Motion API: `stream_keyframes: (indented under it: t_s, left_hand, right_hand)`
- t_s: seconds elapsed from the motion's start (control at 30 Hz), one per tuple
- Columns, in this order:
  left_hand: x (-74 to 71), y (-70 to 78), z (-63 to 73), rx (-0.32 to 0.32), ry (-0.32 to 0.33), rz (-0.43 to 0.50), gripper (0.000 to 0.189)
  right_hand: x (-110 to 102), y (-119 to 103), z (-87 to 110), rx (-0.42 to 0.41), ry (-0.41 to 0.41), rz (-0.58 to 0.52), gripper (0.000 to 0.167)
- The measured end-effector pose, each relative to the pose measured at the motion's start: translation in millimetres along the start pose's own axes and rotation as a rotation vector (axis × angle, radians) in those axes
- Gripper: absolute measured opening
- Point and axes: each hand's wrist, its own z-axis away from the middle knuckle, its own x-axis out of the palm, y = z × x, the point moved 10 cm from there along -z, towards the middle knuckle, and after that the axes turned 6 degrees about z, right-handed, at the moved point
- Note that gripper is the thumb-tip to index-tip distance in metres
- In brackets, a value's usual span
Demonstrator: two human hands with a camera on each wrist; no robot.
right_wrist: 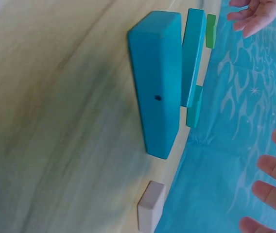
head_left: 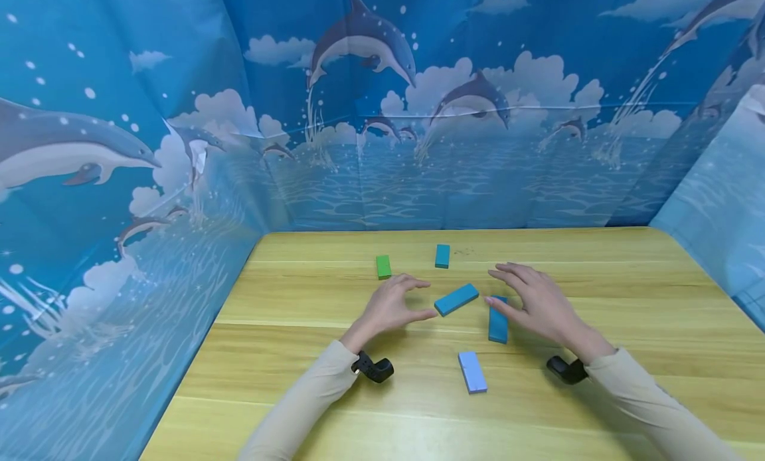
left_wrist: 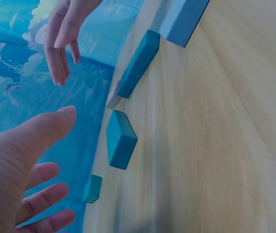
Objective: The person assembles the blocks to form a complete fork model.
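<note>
My left hand hovers over the table's middle, fingers apart, holding nothing. Its thumb tip is close to the left end of a slanted blue block. To the right, my right hand is likewise spread and holds nothing. In the head view its thumb overlaps the top of a second blue block; the right wrist view shows that block lying flat with a small dark spot. A pale pinkish block also appears there, though I cannot make it out in the head view.
A green block and a short teal block lie farther back. Nearer the front is a lavender block. The wooden table meets a dolphin-print curtain at its back and sides.
</note>
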Motion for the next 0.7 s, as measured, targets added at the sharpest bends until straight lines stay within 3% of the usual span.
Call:
stream_keyframes:
  t_s: [0.2,0.53,0.7]
  left_hand:
    - [15.4,-2.7,-14.7,0.016,-0.034,0.015,0.059]
    - [41.4,2.5,-32.9,0.055,-0.211,0.127,0.061]
    - [51.9,0.2,-40.7,0.034,-0.245,0.151,0.058]
  right_hand:
    - [3,3,4.6,0.003,-0.001,0.001,0.056]
    - [7,10,12.4,0.017,-0.025,-0.005,0.057]
    - [9,12,16.2,0.023,-0.03,0.001,0.056]
